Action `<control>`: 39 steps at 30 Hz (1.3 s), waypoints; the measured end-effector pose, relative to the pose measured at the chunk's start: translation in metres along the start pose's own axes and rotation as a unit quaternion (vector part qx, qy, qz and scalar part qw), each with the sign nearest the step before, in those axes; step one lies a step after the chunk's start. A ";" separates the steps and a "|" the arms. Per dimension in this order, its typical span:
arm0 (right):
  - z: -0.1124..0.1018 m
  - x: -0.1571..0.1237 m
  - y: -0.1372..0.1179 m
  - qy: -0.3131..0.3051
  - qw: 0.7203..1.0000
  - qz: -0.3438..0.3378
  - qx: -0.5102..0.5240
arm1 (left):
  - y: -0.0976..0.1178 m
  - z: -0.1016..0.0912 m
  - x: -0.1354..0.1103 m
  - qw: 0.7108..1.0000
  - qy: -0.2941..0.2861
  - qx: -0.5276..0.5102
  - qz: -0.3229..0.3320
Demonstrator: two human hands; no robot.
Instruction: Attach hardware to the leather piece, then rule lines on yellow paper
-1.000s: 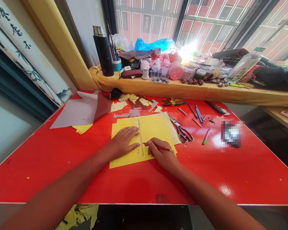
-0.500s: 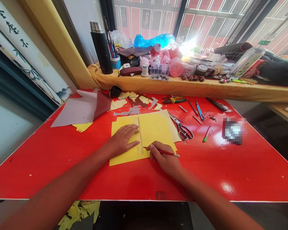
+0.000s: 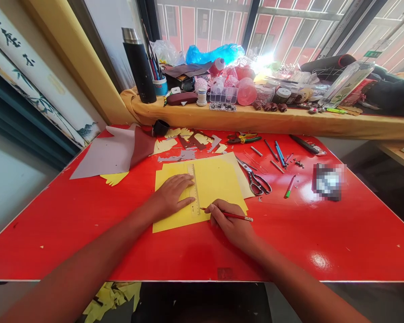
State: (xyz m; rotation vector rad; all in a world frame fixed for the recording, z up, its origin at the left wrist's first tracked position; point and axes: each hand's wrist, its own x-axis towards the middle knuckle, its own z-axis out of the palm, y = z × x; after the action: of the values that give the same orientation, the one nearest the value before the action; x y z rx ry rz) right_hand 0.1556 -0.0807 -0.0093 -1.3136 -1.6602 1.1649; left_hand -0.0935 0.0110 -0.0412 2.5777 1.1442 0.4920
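My left hand lies flat on a yellow paper sheet, its fingertips pressed against a clear plastic ruler that runs up and down the sheet. My right hand grips a red pencil just right of the ruler's lower end. The pencil's point rests on the yellow sheet near the ruler's edge. A cream sheet sticks out from under the yellow one. Steel scissors lie to the right of my right hand, apart from it.
The sheets lie on a glossy red table. Behind them are paper scraps, a grey-and-brown sheet, pliers, pens and a blurred object. A yellow-draped sill holding a black flask and crafts runs along the back.
My right hand and pencil have slid toward me along the ruler. My left hand stays on the sheet, and the whole view has shifted slightly.
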 end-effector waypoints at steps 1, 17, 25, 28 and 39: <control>0.000 0.000 0.000 -0.001 1.000 -0.002 0.001 | 0.000 0.000 0.000 1.000 0.000 0.001 -0.001; -0.035 0.036 -0.005 -0.001 0.984 -0.126 -0.125 | -0.003 0.003 -0.003 0.999 0.043 0.029 -0.003; -0.035 0.060 0.023 -0.069 0.910 -0.238 -0.332 | -0.005 0.004 -0.003 0.996 0.073 0.037 -0.021; -0.031 0.059 0.028 -0.063 0.907 -0.233 -0.346 | -0.005 0.003 -0.002 0.995 0.082 0.041 -0.040; -0.024 0.060 0.028 -0.034 0.909 -0.203 -0.363 | -0.001 -0.007 0.001 0.994 0.067 0.018 -0.080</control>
State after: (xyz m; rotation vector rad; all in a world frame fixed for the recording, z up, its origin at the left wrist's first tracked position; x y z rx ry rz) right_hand 0.1727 -0.0152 -0.0278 -1.2385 -2.4018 0.3390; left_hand -0.0968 0.0129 -0.0350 2.4883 1.4038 0.6196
